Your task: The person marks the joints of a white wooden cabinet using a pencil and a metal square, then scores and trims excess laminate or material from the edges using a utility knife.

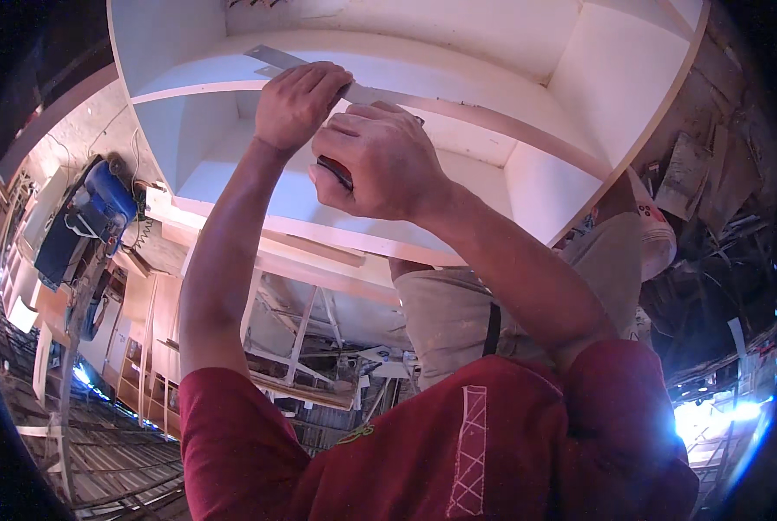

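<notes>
In the head view, at upper middle: closed over a metal strip (274,58) with the left hand (302,104), knuckles up, fingers bunched together. Narrow in grip, with little or no gap between fingers and palm. Just beside it, on the right and slightly lower: curled into a loose fist, the right hand (380,165), around a dark object (335,171), showing only in part between thumb and fingers. Cannot tell its kind.

Along the narrow edge of a divider (527,133), at a slight angle: the metal strip, with one end bare to the left of the left hand and a further grey stretch between both hands. Hidden beneath the fingers elsewhere.

Around and behind the hands: a large white cabinet (618,74), open toward the camera, split lengthwise by the divider.

Below, from the lower edge: a dark red shirt (527,434), both bare forearms reaching upward from its sleeves. Between shirt and cabinet: pale shorts (445,317).

At left: a blue and black box (111,195). At right: a pale bucket (658,234) near one leg, with board scraps (685,178) beyond. Near lower middle: a wooden frame (300,334).
</notes>
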A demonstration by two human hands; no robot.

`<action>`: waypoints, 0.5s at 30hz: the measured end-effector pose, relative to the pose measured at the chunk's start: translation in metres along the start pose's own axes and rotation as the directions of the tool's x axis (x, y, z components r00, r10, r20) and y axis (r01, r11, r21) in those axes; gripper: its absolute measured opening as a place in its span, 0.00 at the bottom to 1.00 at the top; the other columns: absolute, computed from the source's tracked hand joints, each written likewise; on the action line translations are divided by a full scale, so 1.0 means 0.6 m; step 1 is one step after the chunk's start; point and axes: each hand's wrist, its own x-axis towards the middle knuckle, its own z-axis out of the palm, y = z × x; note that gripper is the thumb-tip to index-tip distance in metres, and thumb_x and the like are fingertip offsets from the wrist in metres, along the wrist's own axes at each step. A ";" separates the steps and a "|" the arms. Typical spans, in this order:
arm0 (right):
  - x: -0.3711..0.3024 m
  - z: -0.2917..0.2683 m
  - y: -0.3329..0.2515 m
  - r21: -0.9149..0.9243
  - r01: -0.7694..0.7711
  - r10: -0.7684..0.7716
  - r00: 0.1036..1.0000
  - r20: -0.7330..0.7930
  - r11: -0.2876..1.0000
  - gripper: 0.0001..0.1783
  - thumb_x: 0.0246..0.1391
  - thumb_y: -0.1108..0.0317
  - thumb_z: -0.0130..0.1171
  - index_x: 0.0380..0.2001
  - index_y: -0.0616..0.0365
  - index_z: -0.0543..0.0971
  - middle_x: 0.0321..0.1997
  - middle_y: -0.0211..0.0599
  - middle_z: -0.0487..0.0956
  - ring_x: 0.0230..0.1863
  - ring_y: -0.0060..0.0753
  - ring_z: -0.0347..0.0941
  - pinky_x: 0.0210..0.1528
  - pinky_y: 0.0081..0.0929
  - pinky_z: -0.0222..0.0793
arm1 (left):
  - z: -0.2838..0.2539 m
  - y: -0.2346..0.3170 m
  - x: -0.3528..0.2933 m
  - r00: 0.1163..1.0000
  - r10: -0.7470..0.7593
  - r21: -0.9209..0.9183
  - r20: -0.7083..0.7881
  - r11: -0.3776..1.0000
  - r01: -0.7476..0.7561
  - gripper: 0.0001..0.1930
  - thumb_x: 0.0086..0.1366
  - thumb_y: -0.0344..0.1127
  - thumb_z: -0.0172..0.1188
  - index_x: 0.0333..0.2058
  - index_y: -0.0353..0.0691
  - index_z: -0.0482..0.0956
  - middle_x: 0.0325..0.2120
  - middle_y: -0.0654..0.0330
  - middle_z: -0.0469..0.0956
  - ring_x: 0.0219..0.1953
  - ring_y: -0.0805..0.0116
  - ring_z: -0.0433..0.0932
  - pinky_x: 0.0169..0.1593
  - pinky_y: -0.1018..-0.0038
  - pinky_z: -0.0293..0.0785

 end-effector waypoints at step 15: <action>0.000 0.000 0.006 0.002 -0.128 0.128 0.990 0.051 0.992 0.09 0.48 0.61 0.61 0.23 0.54 0.77 0.24 0.37 0.77 0.30 0.45 0.77 0.38 0.44 0.73 | 0.003 -0.013 -0.029 0.966 -0.185 -0.106 0.182 0.973 0.206 0.12 0.60 0.38 0.69 0.43 0.46 0.82 0.40 0.62 0.85 0.43 0.60 0.84 0.45 0.65 0.82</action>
